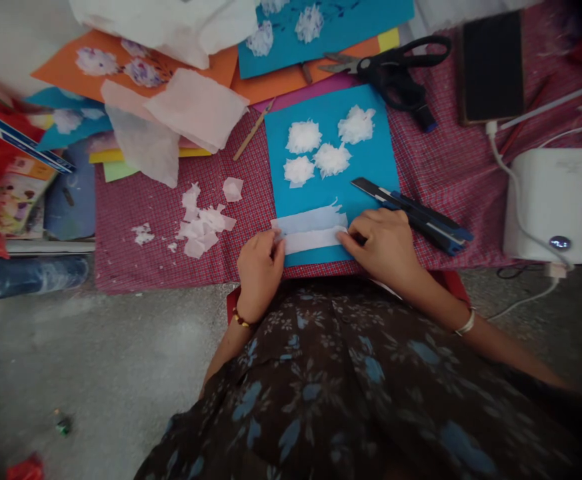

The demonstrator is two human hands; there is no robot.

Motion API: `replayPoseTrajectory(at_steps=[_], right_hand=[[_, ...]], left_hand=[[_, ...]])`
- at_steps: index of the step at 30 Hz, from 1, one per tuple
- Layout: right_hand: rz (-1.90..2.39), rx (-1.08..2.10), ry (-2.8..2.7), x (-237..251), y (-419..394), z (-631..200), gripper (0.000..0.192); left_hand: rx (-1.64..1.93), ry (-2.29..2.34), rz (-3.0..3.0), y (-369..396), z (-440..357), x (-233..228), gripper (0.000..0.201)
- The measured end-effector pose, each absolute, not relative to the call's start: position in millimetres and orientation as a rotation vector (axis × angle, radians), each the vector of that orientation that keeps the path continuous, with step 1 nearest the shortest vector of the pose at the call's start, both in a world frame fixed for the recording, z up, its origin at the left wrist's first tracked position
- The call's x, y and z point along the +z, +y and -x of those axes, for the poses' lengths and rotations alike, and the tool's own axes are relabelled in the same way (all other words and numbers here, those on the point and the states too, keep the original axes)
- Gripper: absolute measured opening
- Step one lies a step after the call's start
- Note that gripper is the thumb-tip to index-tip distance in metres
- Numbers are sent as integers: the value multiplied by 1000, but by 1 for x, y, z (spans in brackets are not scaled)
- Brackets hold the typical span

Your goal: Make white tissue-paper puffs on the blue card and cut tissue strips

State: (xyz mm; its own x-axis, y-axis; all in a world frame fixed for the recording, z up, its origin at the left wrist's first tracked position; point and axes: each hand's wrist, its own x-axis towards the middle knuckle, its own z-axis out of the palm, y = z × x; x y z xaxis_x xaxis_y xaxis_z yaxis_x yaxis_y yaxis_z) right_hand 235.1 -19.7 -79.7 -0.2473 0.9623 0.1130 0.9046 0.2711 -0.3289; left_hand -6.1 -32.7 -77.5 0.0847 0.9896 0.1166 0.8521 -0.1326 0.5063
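Now our left hand point(261, 268) and right hand point(385, 245) pinch a paper strip point(313, 233) over the blue card point(373, 159). A cutter point(429, 220) crosses that card's right edge.

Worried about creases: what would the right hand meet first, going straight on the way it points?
The right hand would first meet the white paper strip it already touches, then probably the left hand, though depth is unclear.

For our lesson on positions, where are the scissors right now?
In the head view, the scissors lie at the upper right, left of the phone, near the top right corner of the blue sheet with four white tufts.
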Motion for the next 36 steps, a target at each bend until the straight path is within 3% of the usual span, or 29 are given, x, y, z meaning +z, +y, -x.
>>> replayPoseTrajectory(at_steps=[4,9,15,21,25,30,36], right_hand=[[1757,315,-2177,-81,-19,-234,22],[1765,312,-2154,-84,-19,-233,23],[1687,365,-2034,-84,-21,-236,23],[1320,338,-1999,-79,-39,-246,23],[1100,392,-2401,-82,-50,-247,36],[1150,415,-2602,-88,-53,-250,53],[1219,358,-2540,-87,-54,-259,56]], left_hand=[[683,1855,-2150,-35,10,-74,17],[951,1657,-2353,-45,9,-65,15],[486,1157,-2771,-49,-4,-66,43],[145,1151,-2810,-53,-7,-73,54],[107,1174,-2812,-55,-9,-73,55],[151,1249,-2794,-57,-10,-74,51],[563,1453,-2652,-65,8,-78,33]])
